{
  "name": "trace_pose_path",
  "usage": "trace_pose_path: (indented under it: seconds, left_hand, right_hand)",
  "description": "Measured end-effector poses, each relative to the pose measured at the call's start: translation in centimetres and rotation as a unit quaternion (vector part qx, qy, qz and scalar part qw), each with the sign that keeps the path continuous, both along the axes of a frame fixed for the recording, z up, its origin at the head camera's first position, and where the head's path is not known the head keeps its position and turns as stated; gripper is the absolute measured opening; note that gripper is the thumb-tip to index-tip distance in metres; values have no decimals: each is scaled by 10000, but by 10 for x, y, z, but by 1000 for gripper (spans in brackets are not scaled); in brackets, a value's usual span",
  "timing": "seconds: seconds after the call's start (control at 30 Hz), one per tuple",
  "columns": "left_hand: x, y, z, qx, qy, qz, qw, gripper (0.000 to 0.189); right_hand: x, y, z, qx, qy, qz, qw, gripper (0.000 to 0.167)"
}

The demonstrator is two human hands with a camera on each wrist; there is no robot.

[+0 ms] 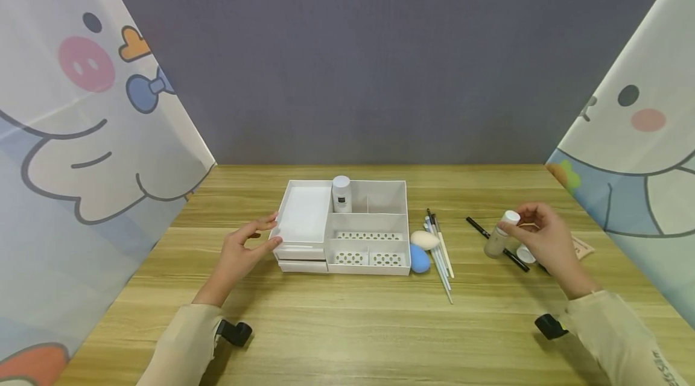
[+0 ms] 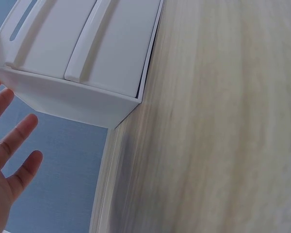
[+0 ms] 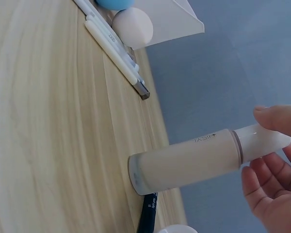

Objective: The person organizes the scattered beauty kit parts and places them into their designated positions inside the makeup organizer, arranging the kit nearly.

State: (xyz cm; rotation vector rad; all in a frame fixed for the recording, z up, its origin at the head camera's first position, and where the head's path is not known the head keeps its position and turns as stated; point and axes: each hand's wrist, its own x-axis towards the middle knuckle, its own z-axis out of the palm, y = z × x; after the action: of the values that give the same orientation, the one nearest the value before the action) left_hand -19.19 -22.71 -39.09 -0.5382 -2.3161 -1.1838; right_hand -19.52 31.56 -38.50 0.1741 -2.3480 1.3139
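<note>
At the left side of the white desktop organizer [image 1: 367, 219], my left hand [image 1: 244, 253] touches its upper edge with fingers spread. In the left wrist view the left hand [image 2: 9, 155] is beside the organizer's drawers [image 2: 106, 43]. My right hand [image 1: 545, 238] pinches the white cap of a foundation bottle [image 1: 495, 242] between thumb and fingers. The right wrist view shows the bottle [image 3: 189, 162] with beige liquid, tilted, its base close over the wood table. Under it lies a black pen-shaped item [image 1: 516, 259]. A white bottle [image 1: 342, 195] stands in the organizer's back compartment.
Right of the organizer lie a cream makeup sponge [image 1: 425, 240], a blue makeup sponge [image 1: 419, 259] and several makeup brushes [image 1: 442, 259]. Beside the right hand are a round white item [image 1: 525, 254] and a beige flat item [image 1: 583, 247]. A grey partition [image 1: 380, 60] rises behind the table.
</note>
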Motion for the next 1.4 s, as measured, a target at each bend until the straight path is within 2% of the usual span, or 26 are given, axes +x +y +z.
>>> trace_pose_path:
  seconds: [0.13, 0.2, 0.33, 0.4, 0.67, 1.03, 1.33, 1.4]
  left_hand:
    - [8, 7, 11, -18, 88, -53, 9999, 29]
    - [5, 5, 7, -37, 60, -22, 10000, 30]
    - [-5, -2, -7, -90, -24, 65, 9999, 32]
    - [-7, -4, -9, -74, -57, 59, 9999, 33]
    - [1, 2, 2, -22, -89, 44, 9999, 29]
    - [-8, -8, -12, 69, -137, -83, 9998, 30]
    - [-8, -8, -13, 62, -122, -98, 9999, 31]
    - [-4, -4, -5, 42, -127, -76, 9999, 30]
  right_hand:
    - [1, -1, 0, 46, -58, -248, 9997, 29]
    - [2, -1, 0, 58, -95, -393, 9992, 30]
    - [2, -1, -1, 11, -105, -553, 9984, 31]
    - [2, -1, -1, -19, -113, -581, 9982, 31]
    - [3, -2, 4, 45, -221, -670, 9975, 30]
    - [0, -14, 20, 58, -255, -628, 9977, 31]
    - [-5, -30, 36, -128, -162, -416, 9989, 32]
    - [-7, -34, 38, -193, -94, -334, 9992, 33]
